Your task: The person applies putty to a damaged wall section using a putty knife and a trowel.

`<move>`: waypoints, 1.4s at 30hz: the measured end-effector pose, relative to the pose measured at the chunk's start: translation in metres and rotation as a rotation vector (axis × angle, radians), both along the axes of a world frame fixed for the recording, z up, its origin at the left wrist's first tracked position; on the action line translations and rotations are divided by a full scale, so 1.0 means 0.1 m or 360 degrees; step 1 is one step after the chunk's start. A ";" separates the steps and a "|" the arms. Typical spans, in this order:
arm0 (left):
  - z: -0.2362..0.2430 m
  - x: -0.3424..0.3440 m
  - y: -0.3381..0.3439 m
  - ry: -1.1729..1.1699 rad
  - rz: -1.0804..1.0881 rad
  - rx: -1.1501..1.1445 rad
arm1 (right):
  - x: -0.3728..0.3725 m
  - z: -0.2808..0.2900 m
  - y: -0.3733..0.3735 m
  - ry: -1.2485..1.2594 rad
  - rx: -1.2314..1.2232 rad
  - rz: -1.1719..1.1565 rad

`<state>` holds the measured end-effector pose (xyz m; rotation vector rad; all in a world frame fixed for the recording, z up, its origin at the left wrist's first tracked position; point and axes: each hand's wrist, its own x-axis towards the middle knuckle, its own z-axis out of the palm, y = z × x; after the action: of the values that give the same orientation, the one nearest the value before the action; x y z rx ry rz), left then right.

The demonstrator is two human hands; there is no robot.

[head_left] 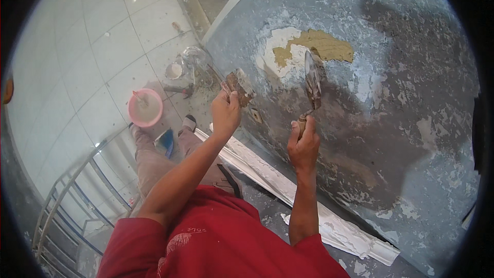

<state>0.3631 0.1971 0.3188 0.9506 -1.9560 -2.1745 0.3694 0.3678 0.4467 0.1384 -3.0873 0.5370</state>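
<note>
My right hand [303, 146] is closed round the wooden handle of a pointing trowel [312, 85]. The metal blade points up along the wall [381, 139], its tip at the lower edge of a wet-looking tan plaster patch [329, 46]. White filler [280, 38] surrounds the patch's left side. To the left, my left hand [226, 116] pinches a flat scraper [240, 86] smeared with brown and grey material, held just off the wall. Most of the scraper's handle is hidden by my fingers.
On the tiled floor [121, 49] stand a pink bucket [145, 107] of cloudy liquid, a hammer [180, 89] and a small white cup [175, 70]. A blue dustpan-like piece [165, 141] lies between my feet. White moulding [329, 221] runs along the wall's base; a metal railing [77, 190] stands left.
</note>
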 end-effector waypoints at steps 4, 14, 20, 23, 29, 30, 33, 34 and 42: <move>-0.04 -0.01 -0.01 -0.0093 -0.0093 0.0024 | -0.11 -0.05 0.00 -0.0071 0.0329 -0.0012; -0.09 0.00 -0.04 -0.0057 -0.0025 0.0101 | -0.14 0.01 -0.15 -0.0126 0.0461 -0.0080; -0.10 -0.03 -0.04 0.0064 0.0069 0.0027 | -0.03 -0.02 -0.20 -0.0011 0.0455 0.0036; -0.07 -0.02 -0.02 0.0037 0.0032 0.0069 | -0.15 -0.02 -0.23 -0.0178 0.0556 -0.0086; -0.09 -0.03 -0.02 0.0064 0.0032 0.0045 | -0.02 -0.01 -0.19 -0.0025 0.0423 0.0011; -0.09 -0.03 -0.01 0.0108 0.0043 0.0034 | -0.05 0.01 -0.20 -0.0029 0.0424 0.0006; -0.10 -0.04 -0.02 0.0079 0.0025 0.0115 | -0.14 0.04 -0.21 -0.0140 0.0562 -0.0016; -0.10 -0.05 -0.01 0.0083 0.0025 0.0116 | -0.11 0.04 -0.21 -0.0119 0.0557 -0.0015; -0.09 -0.01 0.00 0.0117 0.0058 0.0174 | -0.17 0.01 -0.19 -0.0192 0.0552 -0.0043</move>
<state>0.3616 0.1968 0.3102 0.8988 -1.7902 -2.2818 0.3519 0.3485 0.4473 0.0669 -3.2651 0.0043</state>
